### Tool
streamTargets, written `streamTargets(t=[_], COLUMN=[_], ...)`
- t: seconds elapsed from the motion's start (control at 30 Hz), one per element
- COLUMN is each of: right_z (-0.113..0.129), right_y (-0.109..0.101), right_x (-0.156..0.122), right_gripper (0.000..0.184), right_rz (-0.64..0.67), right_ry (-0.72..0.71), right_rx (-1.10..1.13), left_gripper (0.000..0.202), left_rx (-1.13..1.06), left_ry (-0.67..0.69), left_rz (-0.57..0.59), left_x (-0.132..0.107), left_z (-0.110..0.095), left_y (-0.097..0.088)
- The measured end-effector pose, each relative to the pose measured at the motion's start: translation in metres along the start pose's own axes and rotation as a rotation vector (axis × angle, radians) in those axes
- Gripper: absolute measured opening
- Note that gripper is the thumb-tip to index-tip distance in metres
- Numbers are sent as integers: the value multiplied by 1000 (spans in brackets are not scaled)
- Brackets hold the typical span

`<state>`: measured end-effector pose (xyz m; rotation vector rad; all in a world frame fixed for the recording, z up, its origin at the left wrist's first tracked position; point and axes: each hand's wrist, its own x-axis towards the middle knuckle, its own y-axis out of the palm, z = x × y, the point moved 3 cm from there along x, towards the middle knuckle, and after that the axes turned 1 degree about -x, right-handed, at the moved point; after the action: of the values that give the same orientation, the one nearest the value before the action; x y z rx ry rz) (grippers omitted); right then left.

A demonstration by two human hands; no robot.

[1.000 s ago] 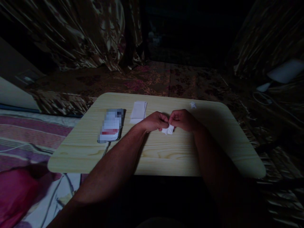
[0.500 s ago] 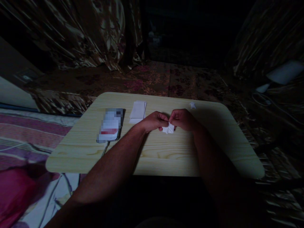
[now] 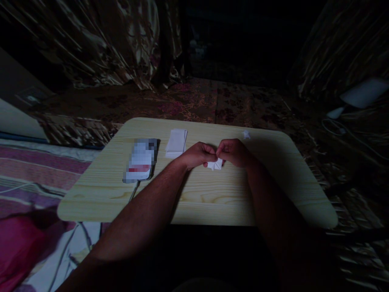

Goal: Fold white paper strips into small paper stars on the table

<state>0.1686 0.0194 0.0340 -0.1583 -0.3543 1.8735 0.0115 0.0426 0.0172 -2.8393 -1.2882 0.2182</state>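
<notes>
A small piece of white folded paper point(image 3: 215, 164) with creases is held between both hands over the middle of the table. My left hand point(image 3: 199, 155) pinches its left and upper part, thumb on top and fingers underneath. My right hand point(image 3: 233, 152) is closed on the upper right part, its thumb and forefinger meeting close to the left thumb tip. The fingers hide the paper's upper edge. Beyond my left hand lies a stack of white paper sheets point(image 3: 176, 142). A small folded white paper figure point(image 3: 246, 134) rests at the table's back right.
On the left of the wood-grain table point(image 3: 209, 209) lies a phone point(image 3: 140, 160), its screen blurred, with a cable point(image 3: 134, 191) running from it. A striped bed cover point(image 3: 45, 170) is at far left. A white lamp point(image 3: 364, 93) stands at right, and patterned curtains point(image 3: 121, 40) hang behind.
Both hands stay nearly in place with the paper. The left thumb tip has shifted slightly to the right and up, and the fingertips press closer together at the paper's upper edge.
</notes>
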Motion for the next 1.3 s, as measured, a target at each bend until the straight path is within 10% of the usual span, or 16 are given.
streamTargets(t=[0.6,1.3], right_z=[-1,8], right_y=[-7,-11], right_x=[4,1], right_gripper=[11,13], right_rz=[-154,-179], right_ry=[55,-113], right_rx=[36,-31], left_gripper=[22,26], left_rx=[8,12], left_ry=[140,161], left_rz=[-215,-150], left_x=[0,-3], left_z=[-6,-11], left_y=[-1,2])
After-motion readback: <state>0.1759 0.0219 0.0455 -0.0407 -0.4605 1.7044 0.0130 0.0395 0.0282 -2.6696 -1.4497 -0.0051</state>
